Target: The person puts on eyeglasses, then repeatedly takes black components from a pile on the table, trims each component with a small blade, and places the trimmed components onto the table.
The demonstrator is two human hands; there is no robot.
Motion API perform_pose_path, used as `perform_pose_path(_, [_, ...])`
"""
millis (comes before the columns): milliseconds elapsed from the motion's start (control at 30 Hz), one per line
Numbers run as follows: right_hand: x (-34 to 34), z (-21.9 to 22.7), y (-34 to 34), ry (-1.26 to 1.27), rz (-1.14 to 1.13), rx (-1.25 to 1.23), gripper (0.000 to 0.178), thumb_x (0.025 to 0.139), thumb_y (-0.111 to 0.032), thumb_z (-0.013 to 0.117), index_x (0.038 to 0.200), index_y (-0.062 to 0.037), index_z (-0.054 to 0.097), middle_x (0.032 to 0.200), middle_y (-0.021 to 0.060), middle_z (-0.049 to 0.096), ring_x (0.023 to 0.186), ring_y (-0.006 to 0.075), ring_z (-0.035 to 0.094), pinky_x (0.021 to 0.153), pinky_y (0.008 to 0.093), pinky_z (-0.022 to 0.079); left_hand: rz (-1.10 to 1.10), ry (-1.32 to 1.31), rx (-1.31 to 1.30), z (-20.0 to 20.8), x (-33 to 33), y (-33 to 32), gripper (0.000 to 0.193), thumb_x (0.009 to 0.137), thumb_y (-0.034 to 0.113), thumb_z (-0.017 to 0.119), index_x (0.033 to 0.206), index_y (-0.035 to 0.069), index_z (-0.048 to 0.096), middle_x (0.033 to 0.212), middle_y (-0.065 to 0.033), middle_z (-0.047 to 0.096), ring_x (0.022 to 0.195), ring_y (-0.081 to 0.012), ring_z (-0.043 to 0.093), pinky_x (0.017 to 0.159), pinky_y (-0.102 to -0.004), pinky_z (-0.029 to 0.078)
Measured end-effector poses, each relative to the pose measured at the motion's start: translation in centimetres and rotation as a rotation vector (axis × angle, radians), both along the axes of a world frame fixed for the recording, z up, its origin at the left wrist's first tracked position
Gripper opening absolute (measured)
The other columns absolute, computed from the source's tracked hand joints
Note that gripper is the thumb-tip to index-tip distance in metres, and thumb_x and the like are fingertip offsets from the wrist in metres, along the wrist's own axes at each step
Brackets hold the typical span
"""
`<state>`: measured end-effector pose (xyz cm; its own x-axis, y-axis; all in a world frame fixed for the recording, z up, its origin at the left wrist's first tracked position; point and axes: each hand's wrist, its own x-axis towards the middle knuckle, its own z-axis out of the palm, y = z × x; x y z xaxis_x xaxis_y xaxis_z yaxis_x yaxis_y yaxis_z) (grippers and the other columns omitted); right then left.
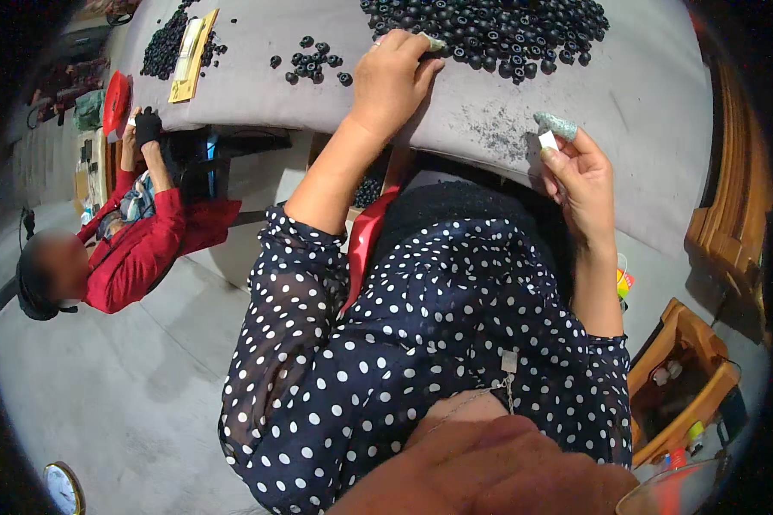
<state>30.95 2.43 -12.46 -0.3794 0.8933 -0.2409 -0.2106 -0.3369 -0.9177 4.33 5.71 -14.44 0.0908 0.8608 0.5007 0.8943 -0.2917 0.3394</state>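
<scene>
At the near left edge of a large heap of small round black pieces (498,34), my left hand (391,81) has its fingers bent and drawn toward the thumb. A pale greenish wrap covers one fingertip there; whatever lies between finger and thumb is hidden. Over the near table edge, my right hand (582,172) pinches a small white block (548,140) between thumb and fingers. One of its fingers wears a grey-green speckled wrap (556,127). Dark crumbs (502,129) are scattered on the grey cloth-covered table (258,112) between my hands.
A small cluster of black pieces (309,62) lies left of my left hand. Farther left are another heap (165,51) and a yellow-and-white strip (191,60). A person in red (146,249) sits at the left. Wooden furniture (683,386) stands at my right.
</scene>
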Motion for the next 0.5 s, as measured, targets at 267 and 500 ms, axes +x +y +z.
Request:
perform_pose_path(267, [0.2,-0.1,0.0,-0.004,0.015,0.018,0.029,0.085,-0.008,0.061,0.112,0.0,0.056,0.079,0.0003,0.058,0.052,0.001,0.043,0.042,0.014,0.03,-0.054,0.012,0.0,0.6,0.1,0.4,0.014,0.079,0.012,0.067,0.091,0.006,0.061,0.083,-0.0076,0.058,0.072,-0.0259,0.058,0.062,-0.0327,0.047])
perform_pose_path(500, [-0.3,0.8,-0.6,-0.024,0.095,-0.014,0.032,0.084,-0.009,0.063,0.114,0.0001,0.055,0.084,0.0003,0.059,0.056,0.0011,0.046,0.046,0.0138,0.035,-0.165,-1.577,-0.845,2.6,4.5,-4.7,0.017,0.085,0.007,0.063,0.1,0.0,0.063,0.085,-0.0046,0.065,0.066,-0.0086,0.056,0.062,-0.0214,0.048])
